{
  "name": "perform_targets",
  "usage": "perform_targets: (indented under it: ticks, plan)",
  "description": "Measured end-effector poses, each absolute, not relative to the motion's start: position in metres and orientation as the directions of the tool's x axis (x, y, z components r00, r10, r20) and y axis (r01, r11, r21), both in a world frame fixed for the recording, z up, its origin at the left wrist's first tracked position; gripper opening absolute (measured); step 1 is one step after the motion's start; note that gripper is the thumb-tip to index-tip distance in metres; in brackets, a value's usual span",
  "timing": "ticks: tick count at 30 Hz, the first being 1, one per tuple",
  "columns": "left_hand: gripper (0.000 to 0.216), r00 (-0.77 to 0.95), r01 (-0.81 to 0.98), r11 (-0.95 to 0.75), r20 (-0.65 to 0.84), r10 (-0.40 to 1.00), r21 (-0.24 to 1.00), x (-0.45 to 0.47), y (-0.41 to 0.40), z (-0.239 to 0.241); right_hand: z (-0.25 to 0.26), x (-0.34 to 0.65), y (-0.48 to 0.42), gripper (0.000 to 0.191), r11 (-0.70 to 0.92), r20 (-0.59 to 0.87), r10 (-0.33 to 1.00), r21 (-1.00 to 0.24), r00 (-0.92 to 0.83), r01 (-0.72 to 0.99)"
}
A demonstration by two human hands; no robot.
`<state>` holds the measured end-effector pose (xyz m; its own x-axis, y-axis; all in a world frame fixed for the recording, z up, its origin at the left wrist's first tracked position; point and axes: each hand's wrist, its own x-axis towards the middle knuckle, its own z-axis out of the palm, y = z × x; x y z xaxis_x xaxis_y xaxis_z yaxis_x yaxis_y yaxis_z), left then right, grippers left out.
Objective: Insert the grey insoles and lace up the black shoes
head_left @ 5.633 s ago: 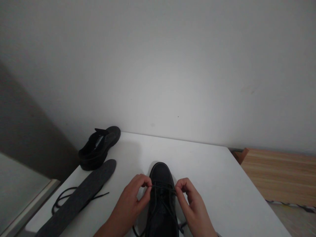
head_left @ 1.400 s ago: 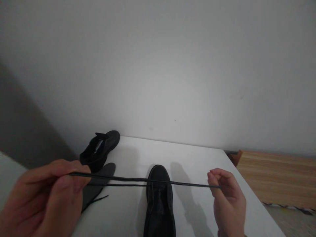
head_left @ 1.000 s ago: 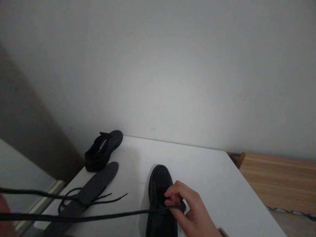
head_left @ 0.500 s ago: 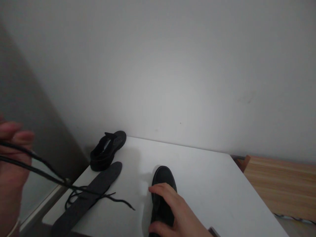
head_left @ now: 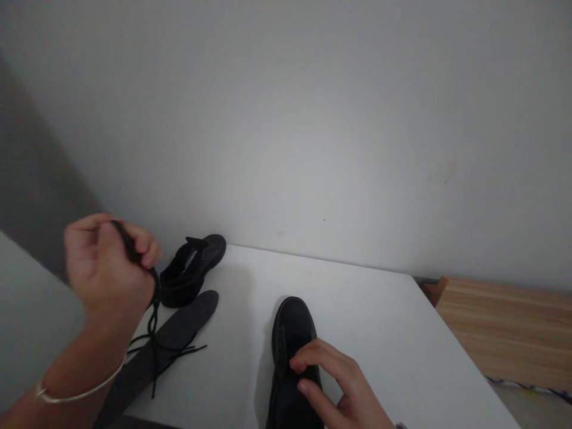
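My left hand (head_left: 111, 262) is closed around a black shoelace (head_left: 154, 310), whose loose ends dangle over a dark grey insole (head_left: 190, 322). At the front middle stands a black shoe (head_left: 292, 319), toe pointing away from me, with no lace visible in it. Over its opening is my right hand (head_left: 344, 387), thumb and index finger apart and nothing seen between them. Whether those fingertips touch the shoe I cannot tell. A second black shoe (head_left: 183, 289) rests at the back left, its tongue raised, just beyond the insole.
The white table (head_left: 379, 333) meets a pale wall (head_left: 313, 149) at its back edge. To the right, lower than the tabletop, is a wood-grain surface (head_left: 504, 333) with a cable (head_left: 531, 386) along its near side.
My left hand has swung right and inward, the lace now hanging from it instead of stretching across the view. My right hand has shifted slightly right and back along the shoe.
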<state>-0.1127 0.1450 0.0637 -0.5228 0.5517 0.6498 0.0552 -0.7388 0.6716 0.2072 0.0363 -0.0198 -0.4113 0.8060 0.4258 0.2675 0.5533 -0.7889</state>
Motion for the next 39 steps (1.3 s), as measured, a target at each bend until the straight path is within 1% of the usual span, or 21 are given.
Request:
perform_targets:
  ticks: [1,3,6,8,9,10,11,13,14,16,18,19,21,22,23,25,26,28,32,36,39]
  plan:
    - [0.02,-0.472,0.114,-0.725,0.679,0.562,0.679,-0.11,0.149,0.055,-0.02,0.209,0.036,0.027,0.558,0.434,0.805,-0.785,-0.405,0.268]
    - [0.013,-0.327,0.234,-0.642,0.681,0.655,0.73,-0.104,0.152,0.038,-0.021,0.212,0.034,0.027,0.565,0.445,0.804,-0.777,-0.395,0.277]
    - [0.01,-0.126,0.336,-0.498,0.562,0.817,0.799,-0.098,0.146,0.015,-0.021,0.218,0.033,0.024,0.539,0.429,0.828,-0.785,-0.361,0.305]
    - [0.011,0.029,0.426,-0.436,0.469,0.883,0.793,-0.095,0.14,-0.002,-0.022,0.223,0.032,0.023,0.512,0.412,0.849,-0.794,-0.33,0.327]
    - [0.013,0.116,0.488,-0.423,0.424,0.898,0.764,-0.095,0.137,-0.012,-0.023,0.225,0.032,0.023,0.504,0.408,0.856,-0.795,-0.319,0.337]
    - [0.014,0.216,0.567,-0.427,0.373,0.902,0.704,-0.095,0.135,-0.023,-0.024,0.226,0.032,0.024,0.498,0.399,0.86,-0.794,-0.318,0.349]
    - [0.016,0.312,0.639,-0.448,0.322,0.894,0.626,-0.095,0.133,-0.034,-0.025,0.228,0.032,0.025,0.489,0.385,0.865,-0.793,-0.323,0.364]
    - [0.019,0.453,0.722,-0.515,0.247,0.856,0.462,-0.097,0.13,-0.055,-0.029,0.229,0.032,0.031,0.455,0.321,0.878,-0.792,-0.356,0.408]
    - [0.02,0.481,0.744,-0.538,0.242,0.843,0.397,-0.097,0.128,-0.064,-0.031,0.229,0.032,0.036,0.427,0.27,0.886,-0.792,-0.378,0.436]
    - [0.027,0.464,0.788,-0.54,0.292,0.836,0.295,-0.092,0.121,-0.073,-0.034,0.228,0.033,0.049,0.364,0.153,0.897,-0.79,-0.415,0.494]
    - [0.037,0.408,0.817,-0.517,0.378,0.831,0.256,-0.079,0.108,-0.069,-0.038,0.225,0.033,0.057,0.31,0.066,0.904,-0.781,-0.423,0.541]
    - [0.039,0.404,0.81,-0.523,0.395,0.825,0.263,-0.069,0.1,-0.062,-0.04,0.223,0.034,0.058,0.299,0.053,0.908,-0.777,-0.416,0.554]
    - [0.039,0.468,0.747,-0.586,0.376,0.799,0.314,-0.044,0.082,-0.044,-0.045,0.221,0.034,0.059,0.313,0.087,0.915,-0.769,-0.395,0.557]
    - [0.04,0.537,0.698,-0.63,0.333,0.775,0.341,-0.03,0.073,-0.035,-0.048,0.22,0.034,0.06,0.33,0.119,0.916,-0.767,-0.383,0.55]
    - [0.044,0.598,0.653,-0.665,0.292,0.746,0.362,-0.016,0.066,-0.027,-0.05,0.22,0.034,0.06,0.35,0.155,0.915,-0.766,-0.373,0.54]
    - [0.058,0.66,0.631,-0.678,0.199,0.725,0.378,0.01,0.058,-0.017,-0.055,0.22,0.034,0.062,0.383,0.216,0.911,-0.762,-0.353,0.522]
    - [0.064,0.686,0.626,-0.686,0.157,0.711,0.371,0.02,0.058,-0.016,-0.057,0.221,0.033,0.063,0.396,0.241,0.908,-0.758,-0.342,0.518]
    - [0.064,0.692,0.662,-0.679,0.09,0.717,0.316,0.035,0.06,-0.019,-0.059,0.224,0.031,0.064,0.41,0.273,0.906,-0.753,-0.323,0.514]
    - [0.049,0.648,0.748,-0.635,-0.003,0.762,0.194,0.045,0.068,-0.03,-0.06,0.228,0.028,0.064,0.384,0.271,0.919,-0.78,-0.285,0.494]
    - [0.045,0.653,0.743,-0.645,0.015,0.757,0.178,0.045,0.069,-0.028,-0.062,0.23,0.027,0.06,0.372,0.272,0.923,-0.807,-0.271,0.458]
    - [0.049,0.649,0.754,-0.635,-0.042,0.76,0.167,0.046,0.069,-0.023,-0.063,0.231,0.026,0.058,0.361,0.273,0.929,-0.817,-0.249,0.449]
